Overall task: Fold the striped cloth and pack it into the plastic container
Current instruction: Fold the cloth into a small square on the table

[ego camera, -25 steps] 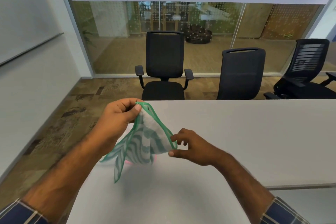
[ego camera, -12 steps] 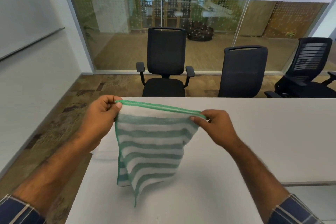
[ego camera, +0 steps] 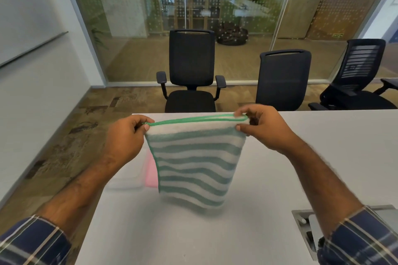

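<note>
**Striped cloth held up doubled over above the surface**

Striped cloth [ego camera: 195, 161], white with green bands and a green hem, hangs in the air in front of the person, clear of the white surface [ego camera: 301, 157]. It looks folded in half, with two green edges running together along the top. The left hand [ego camera: 127, 135] has its grip closed on the top left corner, thumb and fingers pinching the hem. The right hand [ego camera: 261, 127] has its grip closed on the top right corner in the same way. Behind the cloth's lower left edge, a blurred clear plastic container [ego camera: 127, 178] lies on the surface with something pink [ego camera: 150, 170] beside or in it; which cannot be told. Three black office chairs [ego camera: 191, 71] stand beyond the far edge.
</note>
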Action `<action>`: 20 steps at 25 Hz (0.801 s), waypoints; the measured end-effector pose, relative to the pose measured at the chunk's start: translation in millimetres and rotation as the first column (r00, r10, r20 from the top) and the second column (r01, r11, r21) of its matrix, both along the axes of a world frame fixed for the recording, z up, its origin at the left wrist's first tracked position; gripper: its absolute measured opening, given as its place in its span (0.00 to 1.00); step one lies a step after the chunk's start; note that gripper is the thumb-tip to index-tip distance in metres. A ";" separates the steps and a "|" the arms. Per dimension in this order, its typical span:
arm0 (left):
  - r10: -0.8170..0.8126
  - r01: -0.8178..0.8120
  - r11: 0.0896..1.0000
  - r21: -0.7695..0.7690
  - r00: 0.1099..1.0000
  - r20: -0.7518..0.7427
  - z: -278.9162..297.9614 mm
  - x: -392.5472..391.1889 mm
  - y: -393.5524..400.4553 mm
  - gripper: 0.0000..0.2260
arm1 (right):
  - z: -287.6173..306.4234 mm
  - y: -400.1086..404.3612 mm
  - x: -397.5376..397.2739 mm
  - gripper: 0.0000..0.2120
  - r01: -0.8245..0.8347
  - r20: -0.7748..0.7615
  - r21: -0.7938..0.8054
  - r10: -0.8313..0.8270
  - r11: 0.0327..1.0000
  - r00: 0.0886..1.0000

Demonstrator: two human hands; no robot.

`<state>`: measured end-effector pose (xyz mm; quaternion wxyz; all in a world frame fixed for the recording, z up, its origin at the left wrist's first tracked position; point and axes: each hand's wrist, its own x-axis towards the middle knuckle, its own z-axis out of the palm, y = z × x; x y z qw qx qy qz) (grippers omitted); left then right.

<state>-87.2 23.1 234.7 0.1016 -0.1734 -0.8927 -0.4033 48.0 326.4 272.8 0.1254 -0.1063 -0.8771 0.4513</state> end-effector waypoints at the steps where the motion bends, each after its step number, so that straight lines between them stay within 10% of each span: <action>1: 0.001 -0.001 1.000 0.003 1.000 -0.001 1.7 -2.5 5.5 0.07 | -2.4 3.0 -3.1 0.20 0.024 0.000 0.018 -0.024 1.000 1.000; 7: -0.038 0.038 0.999 0.003 0.999 0.027 9.0 -17.2 37.4 0.07 | -15.1 23.5 -11.1 0.09 0.137 -0.004 0.143 -0.138 0.980 0.990; 13: -0.215 0.126 0.931 0.341 0.947 0.238 4.5 -24.5 75.7 0.07 | -13.8 42.1 -18.5 0.02 0.238 -0.080 -0.266 -0.268 0.934 0.960; 20: -0.339 0.224 0.891 0.395 0.907 0.250 -29.1 -11.0 81.2 0.08 | -43.2 56.0 -2.0 0.06 0.245 -0.054 -0.203 -0.261 0.948 0.964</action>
